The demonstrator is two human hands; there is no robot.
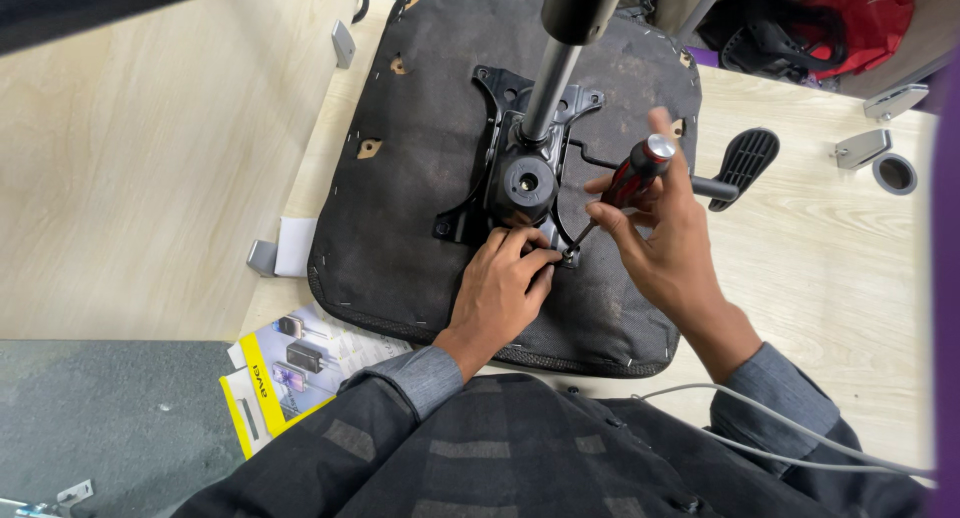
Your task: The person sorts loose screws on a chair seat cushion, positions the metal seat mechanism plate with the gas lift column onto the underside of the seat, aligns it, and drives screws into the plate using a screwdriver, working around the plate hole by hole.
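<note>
An upturned seat cushion point(420, 198), its black fabric dusty and stapled, lies on a pale wood table point(820, 268). The left hand point(505, 283) pinches the black metal bracket point(520, 178); the right hand point(665, 238) grips a red-and-black screwdriver point(625, 183), its tip hidden.

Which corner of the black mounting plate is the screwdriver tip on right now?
The near-right corner, beside the left hand; the right hand holds the screwdriver there.
</note>
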